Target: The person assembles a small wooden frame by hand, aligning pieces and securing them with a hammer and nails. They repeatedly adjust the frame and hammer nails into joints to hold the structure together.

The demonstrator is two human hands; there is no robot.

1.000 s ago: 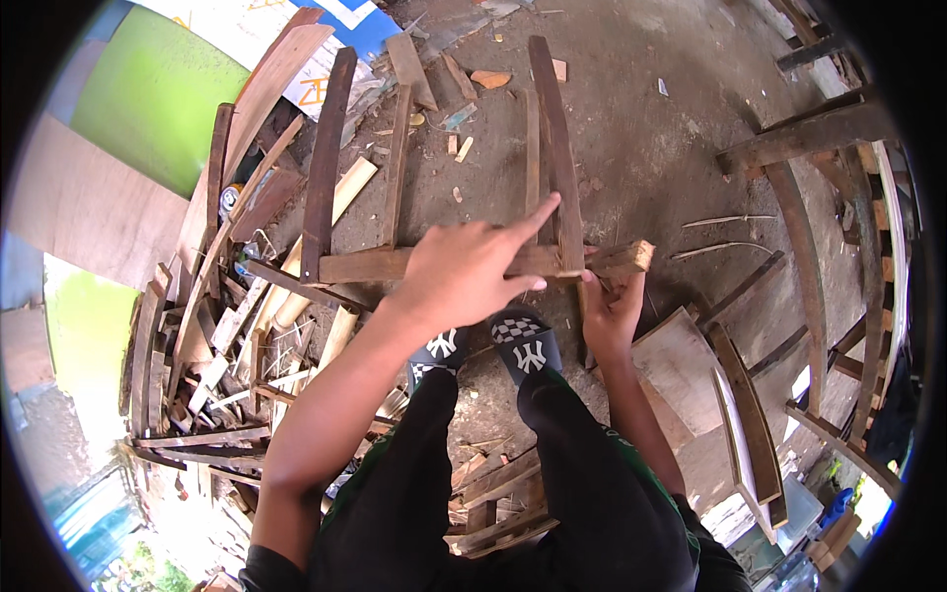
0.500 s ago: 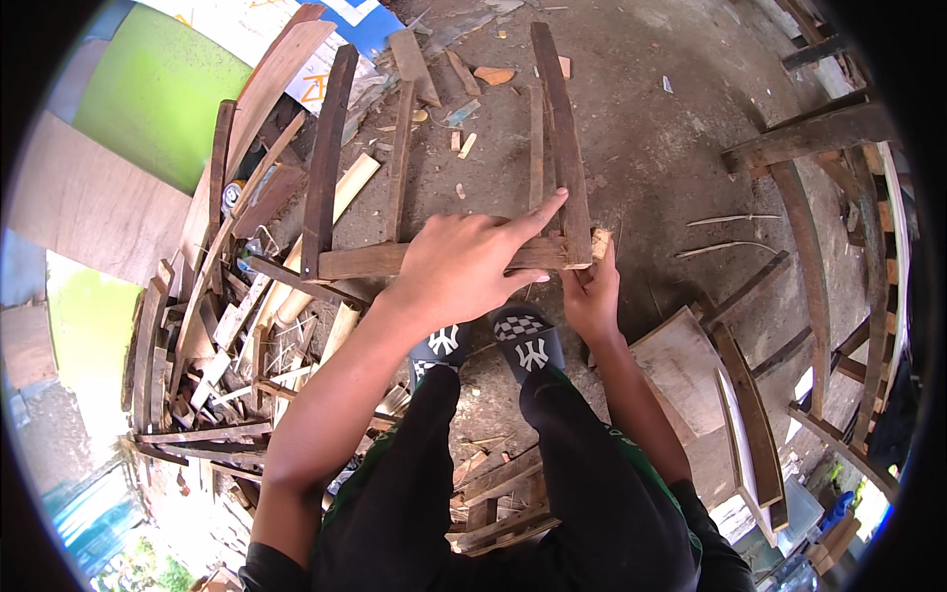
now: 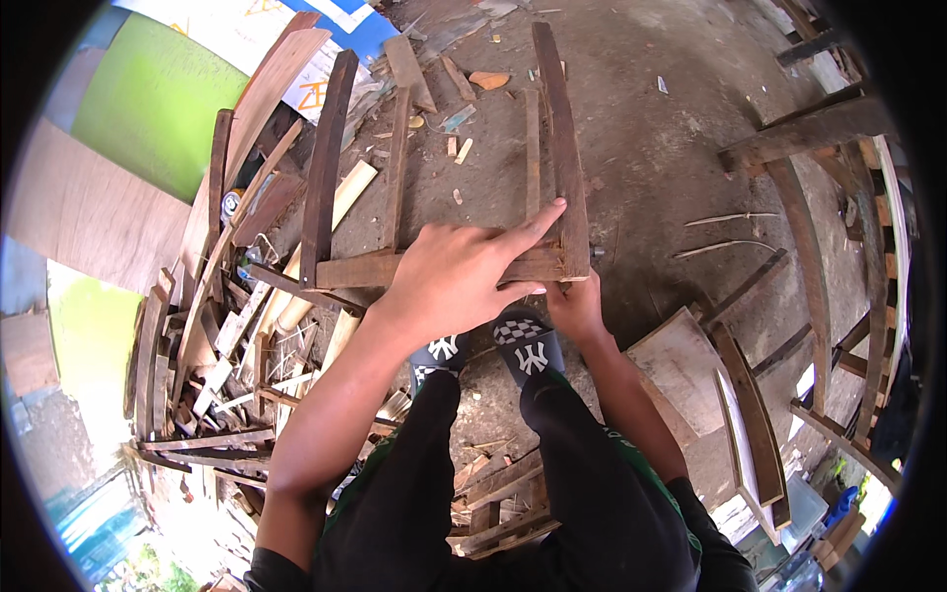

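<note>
Scrap-littered floor [image 3: 661, 197]; wooden frame [image 3: 357, 270] just beyond person's sandals [image 3: 525, 343]. Left hand [image 3: 449, 268] clasps near crossbar, index finger against right post [image 3: 562, 138]; right hand [image 3: 577, 306] below corner, grip hidden, cannot tell. Steady hold likely needs firm clasp, fingers clear of joint.

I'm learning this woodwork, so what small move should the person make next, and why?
Perhaps shift the right hand until its fingertips show: they're mostly hidden behind the wooden frame's near right corner, so their hold can't be checked, while the left hand, over the crossbar, could steady it.
</note>
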